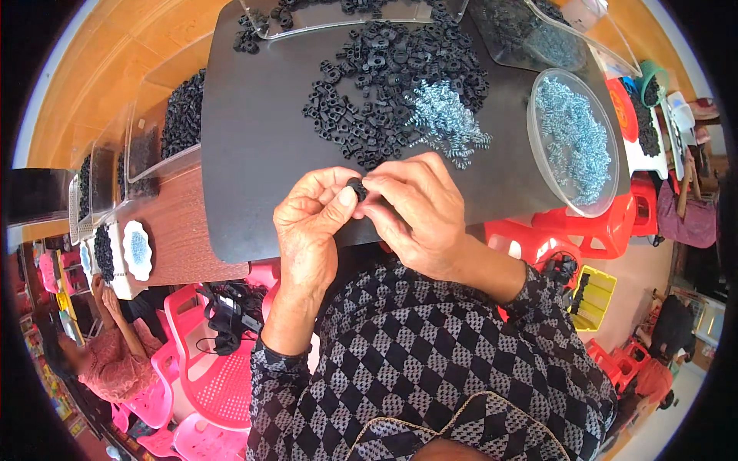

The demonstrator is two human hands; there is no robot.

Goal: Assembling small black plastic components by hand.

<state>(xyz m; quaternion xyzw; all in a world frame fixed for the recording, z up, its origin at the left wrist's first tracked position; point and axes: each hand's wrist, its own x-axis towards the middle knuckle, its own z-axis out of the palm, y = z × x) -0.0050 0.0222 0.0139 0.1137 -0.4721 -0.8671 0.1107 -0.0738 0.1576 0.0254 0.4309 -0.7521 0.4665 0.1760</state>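
Observation:
My left hand (311, 219) and my right hand (415, 207) meet over the near edge of a dark mat (261, 146), both pinching one small black plastic part (356, 187) between thumbs and fingertips. Just beyond my hands lies a heap of black plastic parts (377, 73) with a cluster of small silvery-blue springs (446, 115) at its right side. A round clear dish (573, 142) holding more springs sits to the right.
Clear plastic trays (338, 19) stand at the mat's far edge, and bins of black parts (165, 127) at the left. A person in pink (108, 357) sits lower left by pink chairs (219, 384). Red stools (592, 227) stand at right.

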